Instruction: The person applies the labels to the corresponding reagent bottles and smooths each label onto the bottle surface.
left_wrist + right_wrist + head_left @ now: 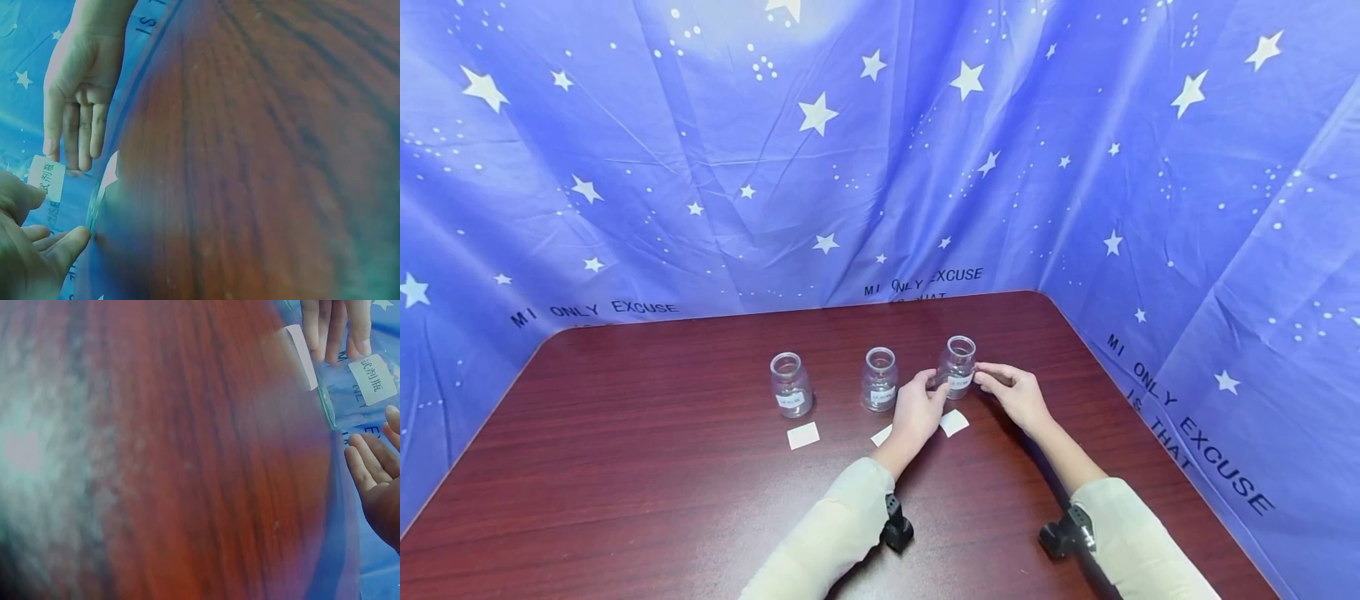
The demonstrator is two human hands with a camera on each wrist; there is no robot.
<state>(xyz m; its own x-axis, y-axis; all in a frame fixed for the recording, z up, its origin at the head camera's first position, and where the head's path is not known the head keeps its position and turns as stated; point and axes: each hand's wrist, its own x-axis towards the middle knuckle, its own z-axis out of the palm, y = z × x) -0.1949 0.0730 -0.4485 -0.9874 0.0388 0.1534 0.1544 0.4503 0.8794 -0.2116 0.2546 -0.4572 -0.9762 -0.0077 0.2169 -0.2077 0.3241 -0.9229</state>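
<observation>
The rightmost clear glass jar (957, 371) stands upright with a white label (958, 382) on its front. My left hand (917, 408) is at its left side, the thumb at the label's edge and the fingers beside the glass. On the other side is my right hand (1017, 398), its fairly straight fingers reaching toward the jar; whether they press on it I cannot tell. Handwritten characters show on the label (47, 177) in the left wrist view. The jar's base (326, 400) appears between both hands in the right wrist view.
Two similar labelled jars, a middle jar (880, 382) and a left jar (791, 387), stand on the dark red wooden table (647, 467). White paper pieces (803, 435) lie in front of the jars, one partly behind my left forearm. A blue starry curtain (715, 150) hangs behind.
</observation>
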